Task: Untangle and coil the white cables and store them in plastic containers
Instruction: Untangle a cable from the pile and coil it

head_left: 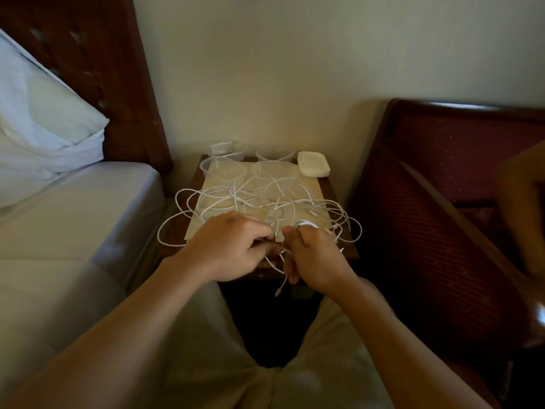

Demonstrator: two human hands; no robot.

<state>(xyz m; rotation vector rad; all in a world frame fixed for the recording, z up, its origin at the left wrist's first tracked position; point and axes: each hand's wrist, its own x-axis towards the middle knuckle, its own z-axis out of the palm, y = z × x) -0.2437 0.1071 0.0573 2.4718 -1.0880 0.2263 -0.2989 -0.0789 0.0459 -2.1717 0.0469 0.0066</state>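
Reaching forward with both arms over my lap, I hold my hands side by side at the near edge of the surface. My left hand is knuckles-up, its fingers curled in a pinching grip on a strand of the white cables. My right hand is curled round a small coil of cable that shows above my fingers, and a loose end hangs just below it. No writing can be read anywhere. Most of the tangle lies spread on the surface just beyond my hands, loops spilling over both sides. Clear plastic containers and a stack of lids sit at the far edge.
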